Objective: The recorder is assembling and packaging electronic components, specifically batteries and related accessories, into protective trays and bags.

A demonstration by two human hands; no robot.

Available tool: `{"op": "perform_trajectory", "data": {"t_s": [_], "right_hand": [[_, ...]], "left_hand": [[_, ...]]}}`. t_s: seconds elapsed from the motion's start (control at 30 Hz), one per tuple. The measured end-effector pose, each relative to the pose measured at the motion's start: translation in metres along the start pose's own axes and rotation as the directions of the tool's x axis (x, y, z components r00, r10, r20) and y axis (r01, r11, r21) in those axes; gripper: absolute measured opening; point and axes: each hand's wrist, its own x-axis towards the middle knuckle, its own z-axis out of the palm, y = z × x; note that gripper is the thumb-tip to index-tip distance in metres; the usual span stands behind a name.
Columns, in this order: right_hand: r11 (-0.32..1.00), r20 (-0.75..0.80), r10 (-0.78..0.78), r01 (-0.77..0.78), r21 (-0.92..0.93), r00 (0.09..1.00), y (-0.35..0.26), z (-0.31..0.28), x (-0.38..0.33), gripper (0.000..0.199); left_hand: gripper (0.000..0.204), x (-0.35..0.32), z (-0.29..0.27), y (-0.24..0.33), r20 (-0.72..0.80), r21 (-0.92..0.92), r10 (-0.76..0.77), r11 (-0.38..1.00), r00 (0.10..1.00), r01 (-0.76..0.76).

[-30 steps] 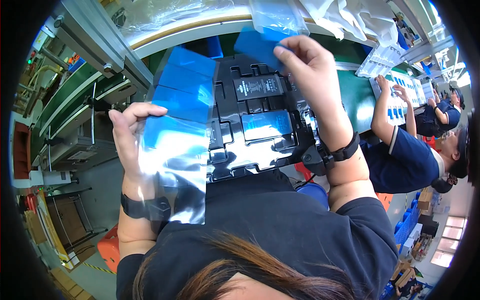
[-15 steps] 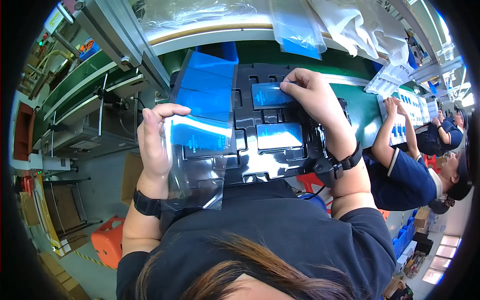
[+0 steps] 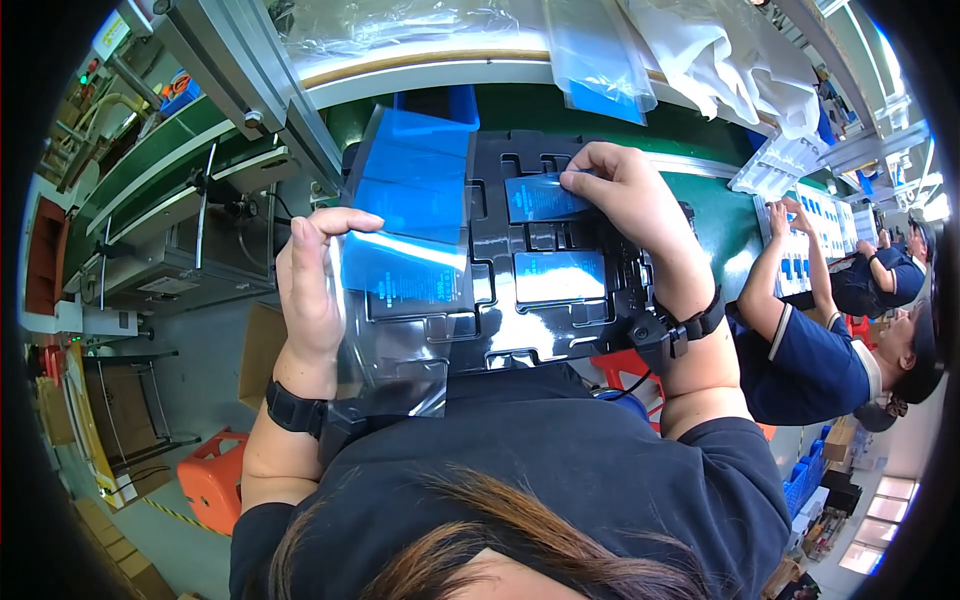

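A long strip of clear film [image 3: 395, 350] with several blue rectangular panels [image 3: 410, 185] hangs from my left hand [image 3: 315, 285], over the left side of a glossy black moulded tray [image 3: 490, 335]. The index finger lies across the strip's edge; the rest of that grip is partly hidden. My right hand [image 3: 625, 195] pinches the right end of a flat blue rectangular piece [image 3: 540, 200] between thumb and fingers, at the tray's upper right pocket. A second blue piece [image 3: 560, 277], bright with glare, lies in the pocket below it.
Behind the tray is a blue bin [image 3: 435, 108] on the green bench. Clear bags with blue sheets [image 3: 605, 90] and white sheeting [image 3: 700, 60] hang from the shelf edge. A metal post [image 3: 255, 90] rises at left. A co-worker [image 3: 820, 350] sits at right.
The blue piece in my right hand has tilted and dropped slightly and reflects less light. My left hand keeps the film strip in nearly the same place.
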Motion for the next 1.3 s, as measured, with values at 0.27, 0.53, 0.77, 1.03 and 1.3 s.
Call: {"op": "perform_trajectory", "data": {"t_s": [0.27, 0.53, 0.77, 1.03, 1.3], "right_hand": [[0.991, -0.013, -0.017, 0.015, -0.136, 1.0, -0.003, 0.004, -0.002, 0.016], [0.969, -0.03, -0.108, 0.098, -0.228, 0.994, -0.003, 0.005, -0.002, 0.017], [0.737, 0.274, -0.591, 0.646, -0.2, 0.759, -0.043, 0.009, -0.044, 0.009], [0.964, -0.115, -0.26, 0.249, -0.097, 0.959, -0.015, -0.005, -0.013, 0.016], [1.0, 0.036, 0.013, -0.013, -0.016, 0.999, -0.002, -0.007, -0.002, 0.016]], "left_hand": [[0.058, 0.0, 0.001, 0.001, 0.003, 0.013, -0.01, 1.0, 1.0, 0.01], [0.055, 0.0, 0.002, 0.001, -0.008, 0.013, 0.011, 1.0, 1.0, -0.011], [0.052, 0.001, 0.004, 0.003, -0.02, 0.033, -0.007, 0.999, 1.0, 0.007], [0.051, -0.002, 0.004, 0.003, -0.037, 0.006, -0.017, 1.0, 0.999, 0.017], [0.05, -0.003, 0.003, 0.003, -0.03, -0.006, -0.015, 1.0, 0.999, 0.014]]}}
